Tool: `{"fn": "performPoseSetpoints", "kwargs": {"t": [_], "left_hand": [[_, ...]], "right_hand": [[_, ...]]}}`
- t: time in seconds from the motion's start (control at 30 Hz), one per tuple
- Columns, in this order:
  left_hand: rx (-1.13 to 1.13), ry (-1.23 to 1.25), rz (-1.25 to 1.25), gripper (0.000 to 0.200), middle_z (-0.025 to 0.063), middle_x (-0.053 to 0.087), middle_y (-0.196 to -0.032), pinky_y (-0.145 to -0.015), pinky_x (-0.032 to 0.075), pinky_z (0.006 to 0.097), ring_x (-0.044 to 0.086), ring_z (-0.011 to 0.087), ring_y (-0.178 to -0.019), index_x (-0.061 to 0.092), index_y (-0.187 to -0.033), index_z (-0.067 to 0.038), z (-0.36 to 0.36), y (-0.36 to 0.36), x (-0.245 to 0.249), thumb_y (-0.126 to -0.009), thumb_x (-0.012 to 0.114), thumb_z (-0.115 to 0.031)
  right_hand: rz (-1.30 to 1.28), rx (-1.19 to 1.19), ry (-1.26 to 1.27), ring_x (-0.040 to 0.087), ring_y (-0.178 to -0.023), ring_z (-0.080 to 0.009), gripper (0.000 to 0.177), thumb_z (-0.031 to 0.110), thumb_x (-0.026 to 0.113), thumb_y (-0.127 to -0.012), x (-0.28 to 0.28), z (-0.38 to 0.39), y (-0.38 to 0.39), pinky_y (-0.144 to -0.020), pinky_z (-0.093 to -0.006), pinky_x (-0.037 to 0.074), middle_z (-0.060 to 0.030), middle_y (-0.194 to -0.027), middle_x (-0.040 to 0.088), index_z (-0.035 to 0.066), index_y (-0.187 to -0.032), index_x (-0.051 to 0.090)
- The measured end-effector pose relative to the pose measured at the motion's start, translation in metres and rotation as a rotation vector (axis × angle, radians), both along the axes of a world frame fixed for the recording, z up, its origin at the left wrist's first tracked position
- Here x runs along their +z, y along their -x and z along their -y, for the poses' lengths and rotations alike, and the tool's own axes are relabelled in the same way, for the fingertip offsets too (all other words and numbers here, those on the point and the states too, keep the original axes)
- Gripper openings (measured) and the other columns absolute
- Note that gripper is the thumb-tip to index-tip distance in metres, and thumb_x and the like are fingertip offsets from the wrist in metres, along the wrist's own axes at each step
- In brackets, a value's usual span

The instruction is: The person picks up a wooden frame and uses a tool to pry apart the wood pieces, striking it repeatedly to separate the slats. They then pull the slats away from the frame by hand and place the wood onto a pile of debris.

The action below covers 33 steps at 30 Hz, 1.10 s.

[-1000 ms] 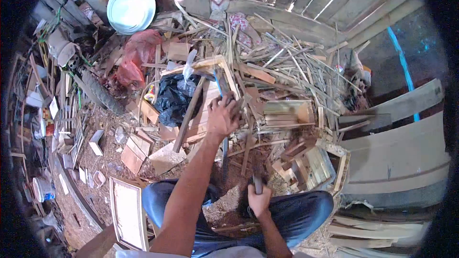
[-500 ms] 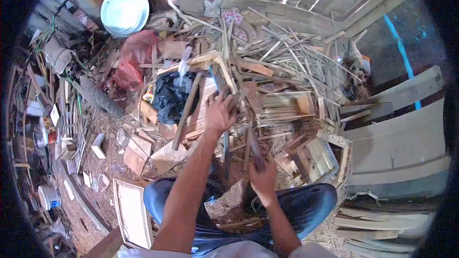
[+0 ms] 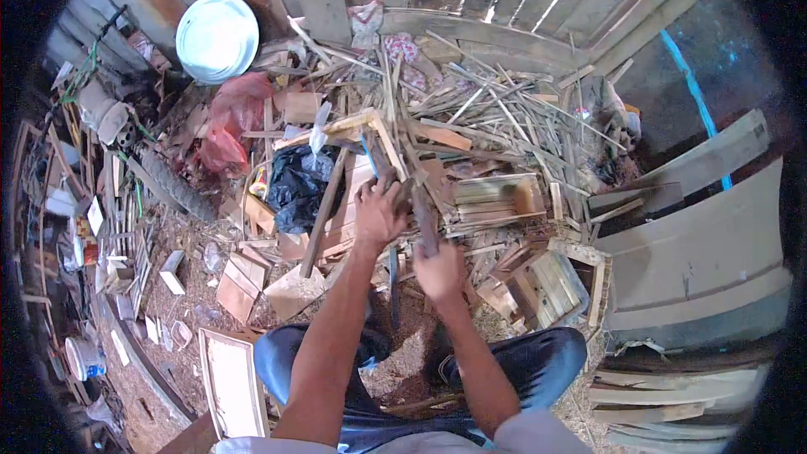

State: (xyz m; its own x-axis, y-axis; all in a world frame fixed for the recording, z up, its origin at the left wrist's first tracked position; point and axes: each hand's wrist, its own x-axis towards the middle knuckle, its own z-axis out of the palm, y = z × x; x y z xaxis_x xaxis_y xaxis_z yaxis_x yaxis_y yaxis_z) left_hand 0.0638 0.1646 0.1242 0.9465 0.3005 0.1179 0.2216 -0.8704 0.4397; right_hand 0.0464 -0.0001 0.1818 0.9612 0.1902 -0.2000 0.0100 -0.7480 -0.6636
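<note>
My left hand is in the middle, fingers curled over a dark piece of wood at the edge of a wooden frame. A blue strip shows just above the fingers, and a long dark blade-like strip below the hand. My right hand is wrapped round a dark wooden stick-like handle that points up and away, its upper end close beside my left hand. What sits at that upper end cannot be made out. A loose wooden bar leans left of my left hand.
A black plastic bag lies left of the frame. Thin wood strips are heaped behind. Small wooden boxes and a slatted crate stand on the right. A white basin leans at the back left; a framed panel is near my knee.
My right hand has moved up and slightly left with the handle, now closer to my left hand. My left hand stays in nearly the same place.
</note>
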Motion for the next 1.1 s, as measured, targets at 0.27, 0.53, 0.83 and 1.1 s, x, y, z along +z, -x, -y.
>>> {"fn": "performPoseSetpoints", "kwargs": {"t": [0.27, 0.53, 0.83, 1.1], "left_hand": [[0.01, -0.006, 0.017, 0.048, 0.0089, 0.044, -0.139, -0.09, 0.042, 0.0595, 0.046, 0.0459, -0.113, 0.055, -0.112, -0.013, 0.002, 0.001, 0.006, -0.067, 0.068, -0.024], [-0.026, -0.013, -0.05, 0.046, 0.0058, 0.043, -0.141, -0.095, 0.039, 0.058, 0.045, 0.0407, -0.117, 0.058, -0.115, -0.014, 0.001, 0.0, 0.009, -0.074, 0.07, -0.029], [-0.015, -0.005, 0.053, 0.05, 0.0185, 0.047, -0.136, -0.096, 0.039, 0.0584, 0.046, 0.0482, -0.114, 0.056, -0.118, -0.01, 0.004, 0.002, 0.009, -0.074, 0.067, -0.032], [-0.014, -0.011, 0.013, 0.049, 0.0106, 0.044, -0.141, -0.102, 0.033, 0.0576, 0.042, 0.0423, -0.123, 0.057, -0.117, -0.013, -0.005, 0.003, -0.012, -0.071, 0.069, -0.025]], "right_hand": [[-0.07, -0.029, -0.221, 0.065, -0.068, -0.0418, 0.026, 0.025, 0.071, -0.076, 0.064, 0.073, 0.073, -0.059, -0.045, 0.051, -0.024, -0.074, 0.065, 0.0, -0.083, 0.068], [0.01, 0.066, -0.003, 0.065, -0.072, -0.0443, 0.035, 0.031, 0.068, -0.08, 0.018, -0.011, -0.021, -0.066, -0.0482, 0.054, -0.0273, -0.072, 0.064, -0.004, -0.084, 0.066], [-0.016, 0.047, -0.17, 0.066, -0.072, -0.0427, 0.028, 0.025, 0.068, -0.077, 0.053, 0.064, 0.065, -0.065, -0.0494, 0.053, -0.0263, -0.074, 0.065, 0.001, -0.09, 0.068], [-0.171, 0.037, -0.105, 0.065, -0.075, -0.0452, 0.037, 0.03, 0.072, -0.077, 0.056, 0.029, 0.005, -0.067, -0.0494, 0.053, -0.0306, -0.074, 0.063, -0.006, -0.08, 0.065]]}}
